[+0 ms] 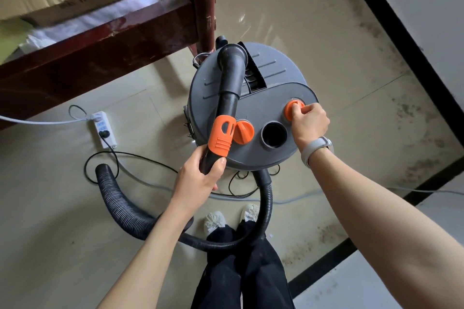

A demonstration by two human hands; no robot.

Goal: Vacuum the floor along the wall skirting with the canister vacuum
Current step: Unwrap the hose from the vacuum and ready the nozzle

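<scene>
Dark wooden bedframe crowds canister vacuum; power strip nearby.

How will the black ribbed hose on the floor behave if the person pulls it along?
The hose is probably floppy: it lies in a loose curve round the person's feet. Its ribs may drag on the floor. The loop might also snag the thin black cable beside it.

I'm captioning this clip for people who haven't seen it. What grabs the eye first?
The grey canister vacuum at centre, its orange knob pinched by the right hand. The left hand grips the black wand with its orange sleeve. Dark grime lines the black skirting at right.
</scene>
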